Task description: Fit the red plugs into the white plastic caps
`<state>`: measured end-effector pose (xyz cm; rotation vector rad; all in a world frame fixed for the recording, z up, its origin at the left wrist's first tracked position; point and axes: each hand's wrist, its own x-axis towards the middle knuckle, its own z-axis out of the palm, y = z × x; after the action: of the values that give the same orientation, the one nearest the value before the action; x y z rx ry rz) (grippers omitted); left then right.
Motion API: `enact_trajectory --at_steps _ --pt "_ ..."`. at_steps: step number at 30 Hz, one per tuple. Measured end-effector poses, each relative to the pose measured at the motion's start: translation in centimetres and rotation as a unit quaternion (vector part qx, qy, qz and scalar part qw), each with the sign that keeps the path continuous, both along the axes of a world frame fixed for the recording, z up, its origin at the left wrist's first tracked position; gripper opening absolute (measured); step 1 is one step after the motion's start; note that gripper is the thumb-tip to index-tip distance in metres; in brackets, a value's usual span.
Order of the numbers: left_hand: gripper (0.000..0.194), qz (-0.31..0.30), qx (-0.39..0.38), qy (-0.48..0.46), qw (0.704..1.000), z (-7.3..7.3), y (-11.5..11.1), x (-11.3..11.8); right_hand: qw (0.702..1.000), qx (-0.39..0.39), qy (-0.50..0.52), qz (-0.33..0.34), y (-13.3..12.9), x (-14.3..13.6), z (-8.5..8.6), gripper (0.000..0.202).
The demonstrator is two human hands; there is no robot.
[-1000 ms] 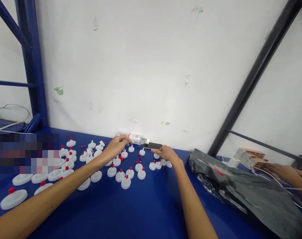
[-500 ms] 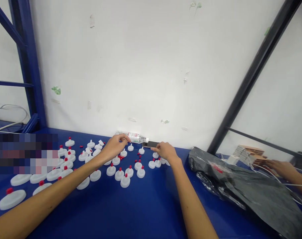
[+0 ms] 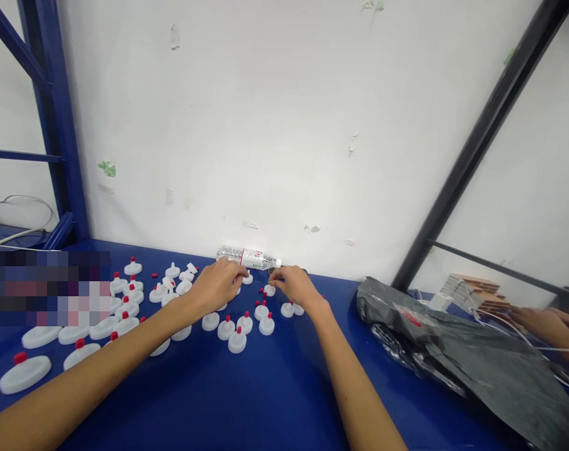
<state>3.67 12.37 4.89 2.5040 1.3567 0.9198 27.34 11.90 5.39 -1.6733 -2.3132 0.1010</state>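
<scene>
On a blue table stand several white round lids with nozzles, many topped by red caps, such as a capped lid. My left hand is in front of the clear bottle, fingers bent and pressed together over an uncapped lid; what they hold is hidden. My right hand reaches to an uncapped lid, its fingertips closed at the nozzle. Small loose red caps lie between the hands. A dark phone lies behind my right hand, mostly hidden.
Grey plastic bags cover the table's right side. Beyond them, another person's hands are near stacked wooden pieces and white cables. A blue frame stands left, a black post right. A blurred patch covers the far left.
My right hand has moved left, from the phone's edge to the uncapped lid. My left hand has shifted slightly right and lower. Another person's second hand now shows at the right edge.
</scene>
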Motion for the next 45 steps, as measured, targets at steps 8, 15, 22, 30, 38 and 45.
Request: enact_trajectory --at_steps 8,15,22,30,38,45 --pt "0.020 -0.169 -0.009 0.106 0.980 0.1 -1.3 0.9 0.999 -0.045 0.017 0.001 -0.2 0.6 0.5 0.034" --pt "0.023 -0.192 -0.019 0.140 0.971 0.0 -0.9 0.9 0.989 -0.118 0.052 0.079 -0.7 0.0 1.1 0.028" --pt "0.020 -0.187 -0.026 0.178 0.966 -0.1 -0.8 0.9 0.985 -0.118 0.063 0.108 -0.8 -0.3 1.2 0.023" --pt "0.019 -0.178 -0.026 0.204 0.962 -0.7 -0.3 0.7 0.992 -0.108 0.016 0.058 -0.6 0.2 1.0 0.030" --pt "0.020 -0.170 -0.005 0.173 0.970 -1.0 0.0 0.6 0.990 -0.126 -0.005 0.056 -0.1 0.2 0.3 0.032" --pt "0.021 -0.121 0.021 0.086 0.989 -0.6 0.5 0.6 0.991 -0.078 0.085 0.065 -0.2 0.2 0.3 0.026"
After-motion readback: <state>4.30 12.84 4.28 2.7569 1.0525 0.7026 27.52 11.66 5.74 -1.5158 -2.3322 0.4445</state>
